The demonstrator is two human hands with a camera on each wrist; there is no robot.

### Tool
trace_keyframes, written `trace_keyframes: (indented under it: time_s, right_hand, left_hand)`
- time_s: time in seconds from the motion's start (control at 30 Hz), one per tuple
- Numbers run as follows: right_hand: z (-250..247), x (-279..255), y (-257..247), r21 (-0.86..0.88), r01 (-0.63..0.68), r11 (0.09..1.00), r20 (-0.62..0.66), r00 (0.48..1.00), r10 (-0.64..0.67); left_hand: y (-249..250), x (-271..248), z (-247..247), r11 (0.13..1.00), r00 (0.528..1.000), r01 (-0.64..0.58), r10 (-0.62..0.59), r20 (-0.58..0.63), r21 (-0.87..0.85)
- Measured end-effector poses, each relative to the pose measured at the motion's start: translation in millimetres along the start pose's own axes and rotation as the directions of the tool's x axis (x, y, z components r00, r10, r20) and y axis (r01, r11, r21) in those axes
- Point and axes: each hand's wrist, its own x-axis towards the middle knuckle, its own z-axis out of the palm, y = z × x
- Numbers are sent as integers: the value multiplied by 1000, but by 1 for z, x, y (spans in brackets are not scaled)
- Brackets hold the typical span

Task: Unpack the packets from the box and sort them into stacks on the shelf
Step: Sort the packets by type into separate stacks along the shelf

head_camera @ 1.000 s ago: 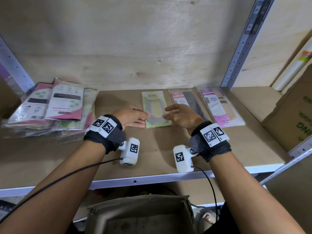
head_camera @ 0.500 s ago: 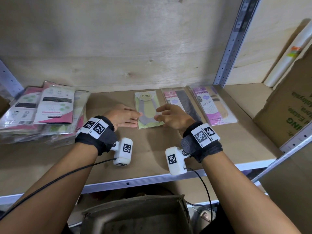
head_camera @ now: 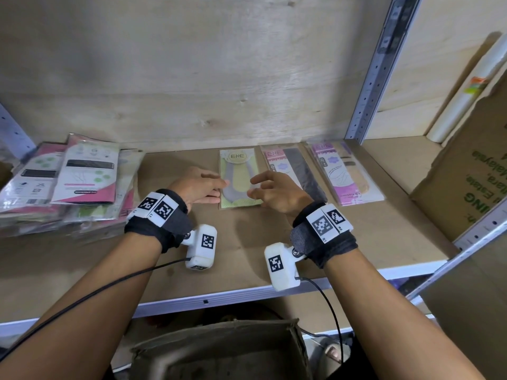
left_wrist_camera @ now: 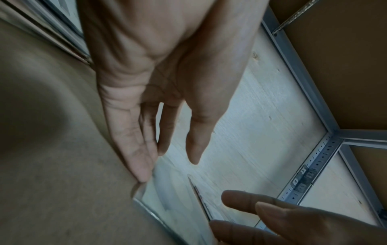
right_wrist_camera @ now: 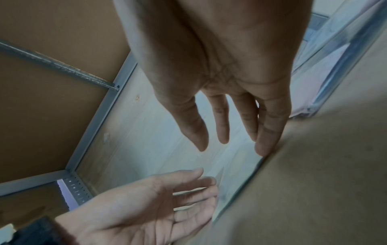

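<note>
A yellow-green packet [head_camera: 238, 171] lies flat on the shelf board [head_camera: 247, 259], between my two hands. My left hand [head_camera: 204, 187] lies at the packet's left edge with straight fingers, and its little finger [left_wrist_camera: 138, 167] touches the packet's edge [left_wrist_camera: 167, 195]. On the right side my right hand [head_camera: 274, 192] is spread open, little finger [right_wrist_camera: 266, 142] down at the packet's edge [right_wrist_camera: 238, 172]. Neither hand holds anything. A pink packet with a dark sock [head_camera: 295, 171] and a purple packet [head_camera: 343, 174] lie to the right. The open box [head_camera: 219, 352] sits below the shelf front.
A loose pile of packets [head_camera: 68, 182] fills the shelf's left end. A metal upright [head_camera: 375, 72] bounds the bay on the right. Beyond it stand a cardboard box [head_camera: 472, 174] and a white roll [head_camera: 466, 89]. Bare board lies between my wrists and the front edge.
The view has shifted slightly. Both hands stay beside the yellow-green packet, with the right hand's fingers a little more spread.
</note>
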Motion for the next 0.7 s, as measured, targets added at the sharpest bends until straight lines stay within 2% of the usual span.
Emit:
trace_keyframes:
  time_s: [0.2,0.3,0.37,0.43,0.5,0.6,0.7]
  right_hand:
    - [-15,-3,-2,45,1,999,-32,999,0]
    - [-41,-8,1,53,38,998,-144,989,-30]
    - [-60,-11,8,27,42,999,-226,974,-35]
    - [-74,-13,16,26,19,999,-286,958,-11]
    - [-84,-13,24,38,5,999,-317,948,8]
    - [-89,-13,33,31,-21,999,-314,949,29]
    - [-88,-11,38,26,-47,999,-284,957,52]
  left_hand:
    - [3,-3,2,997,999,-30,32,-36,67]
    - [11,-8,9,984,984,-114,130,-120,136]
    - [21,-14,20,976,973,-173,190,-131,130]
    - [31,-20,37,971,970,-219,227,-83,99]
    - [42,-26,58,973,974,-225,224,22,49]
    - [53,-31,89,985,977,-168,161,142,41]
    - [53,-28,112,988,980,-115,95,174,107]
